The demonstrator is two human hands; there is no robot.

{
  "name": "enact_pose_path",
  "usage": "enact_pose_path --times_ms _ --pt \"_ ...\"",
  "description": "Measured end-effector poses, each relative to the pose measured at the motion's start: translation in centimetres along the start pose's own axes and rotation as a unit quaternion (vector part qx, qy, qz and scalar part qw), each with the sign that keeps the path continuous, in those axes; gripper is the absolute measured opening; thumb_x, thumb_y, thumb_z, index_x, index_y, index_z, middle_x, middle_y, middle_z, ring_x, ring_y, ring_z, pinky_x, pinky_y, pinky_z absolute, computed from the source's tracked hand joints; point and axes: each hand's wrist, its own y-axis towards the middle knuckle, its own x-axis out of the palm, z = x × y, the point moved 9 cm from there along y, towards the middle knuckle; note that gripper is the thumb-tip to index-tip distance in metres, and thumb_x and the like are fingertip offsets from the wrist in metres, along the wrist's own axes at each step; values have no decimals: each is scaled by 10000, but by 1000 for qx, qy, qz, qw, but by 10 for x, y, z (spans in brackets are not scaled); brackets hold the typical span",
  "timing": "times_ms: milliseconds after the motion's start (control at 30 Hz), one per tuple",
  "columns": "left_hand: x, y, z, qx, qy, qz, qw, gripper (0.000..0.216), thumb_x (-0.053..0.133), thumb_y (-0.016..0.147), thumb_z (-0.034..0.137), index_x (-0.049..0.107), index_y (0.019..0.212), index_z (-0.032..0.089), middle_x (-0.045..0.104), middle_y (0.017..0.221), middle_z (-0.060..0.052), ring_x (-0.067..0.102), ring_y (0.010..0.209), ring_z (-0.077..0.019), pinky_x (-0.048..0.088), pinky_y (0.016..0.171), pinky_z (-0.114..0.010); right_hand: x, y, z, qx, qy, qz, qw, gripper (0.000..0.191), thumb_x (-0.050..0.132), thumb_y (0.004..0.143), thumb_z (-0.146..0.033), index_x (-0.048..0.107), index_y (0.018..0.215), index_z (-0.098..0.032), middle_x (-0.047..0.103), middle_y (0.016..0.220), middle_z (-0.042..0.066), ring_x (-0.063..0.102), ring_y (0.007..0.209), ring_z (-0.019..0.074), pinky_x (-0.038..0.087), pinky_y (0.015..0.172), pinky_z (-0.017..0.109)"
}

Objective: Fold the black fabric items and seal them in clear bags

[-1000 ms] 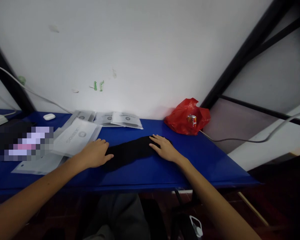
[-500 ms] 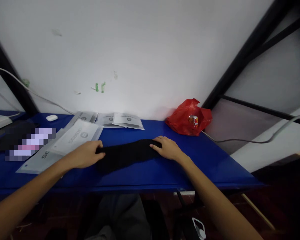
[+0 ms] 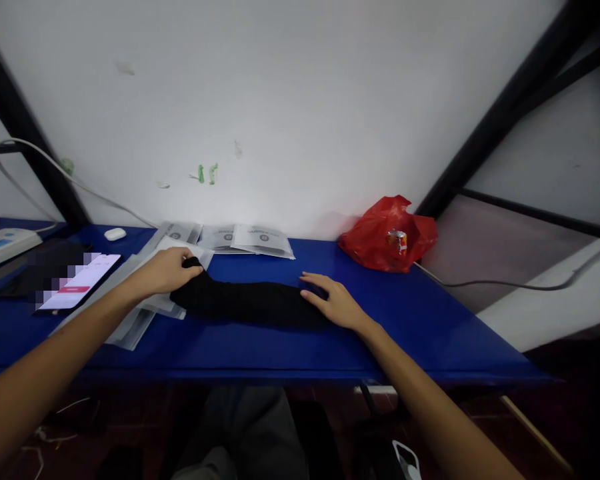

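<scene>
A long, narrow piece of black cloth (image 3: 255, 303) lies stretched sideways across the blue table (image 3: 260, 352). Its exact kind is unclear. My left hand (image 3: 167, 270) pinches the cloth's left end between thumb and fingers, slightly raised over the bags. At the other end, my right hand (image 3: 337, 300) rests with thumb and fingers apart, touching or just above the cloth, and blue tabletop shows between them. Frosted plastic bags (image 3: 137, 330) with dark print lie under and beside my left hand, partly hidden by it and the forearm.
More printed bags (image 3: 263, 239) lie along the white wall. A red plastic bag (image 3: 375, 233) with a can (image 3: 397, 241) stands at back right. On the left are a lit phone (image 3: 83, 283), a white earbud case (image 3: 115, 234) and a white power strip (image 3: 10, 245).
My left hand has moved back and left, lifting the cloth's left end. My right hand's fingers have spread off the cloth's right end, which now lies lower. The bags under my left arm have shifted.
</scene>
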Motion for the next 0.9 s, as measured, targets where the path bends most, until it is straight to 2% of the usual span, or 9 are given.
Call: enact_pose_path --times_ms 133,267,433,500,567,667,767,833,900 --pt "3 6 11 -10 -39 -20 999 309 529 713 461 639 806 188 693 879 -115 643 797 -266 479 646 -350 13 -2 -6 -7 10 -39 999 413 629 792 -387 611 1174 -231 554 1316 98 503 1227 250 376 1048 479" --pt "6 12 22 -20 -78 -32 996 459 564 699 502 639 979 145 671 1030 -169 638 899 -291 497 674 -349 16 -2 -3 3 12 -42 999 415 637 788 -379 609 1175 -231 550 1319 101 498 1232 251 368 1050 492" --pt "22 13 42 -32 -179 -103 978 595 560 733 523 548 1171 121 678 994 -152 656 743 -229 511 610 -327 16 -2 -4 -2 15 -45 999 396 637 792 -370 616 1164 -236 552 1316 104 498 1231 253 369 1045 498" --pt "30 11 58 -4 -220 -118 968 606 542 759 519 506 1225 131 679 974 -128 655 730 -207 518 617 -318 15 -2 -5 -3 14 -43 999 389 637 793 -373 619 1159 -244 553 1316 99 500 1229 252 375 1041 497" --pt "41 5 77 54 -243 -135 959 582 506 799 496 462 1268 154 677 959 -92 652 767 -189 521 662 -309 16 -3 -4 1 12 -44 999 384 634 794 -373 623 1153 -237 550 1318 99 496 1233 250 377 1043 487" --pt "60 -9 98 150 -190 -117 963 485 476 838 417 471 1260 178 652 1016 -66 627 877 -179 499 786 -320 17 -2 -3 3 9 -51 999 378 626 799 -376 624 1151 -236 550 1319 98 494 1235 248 377 1043 486" --pt "78 -25 107 225 -94 -90 966 399 449 867 375 540 1199 172 600 1138 -84 555 1055 -213 434 920 -365 15 -2 -4 -5 1 -48 999 390 630 796 -370 612 1167 -251 549 1319 96 504 1224 252 381 1036 499" --pt "84 -32 108 242 -75 -89 963 399 406 898 374 527 1222 175 572 1194 -82 513 1124 -219 406 962 -374 10 -2 -13 -20 -10 -26 999 404 625 801 -350 598 1190 -240 536 1331 103 488 1238 256 373 1043 501" --pt "80 -34 105 244 -84 -71 964 391 381 915 367 506 1239 185 562 1219 -69 494 1152 -208 390 989 -364 4 -3 -32 -51 -20 1 999 407 592 825 -338 582 1213 -217 510 1355 115 453 1269 254 356 1059 495"
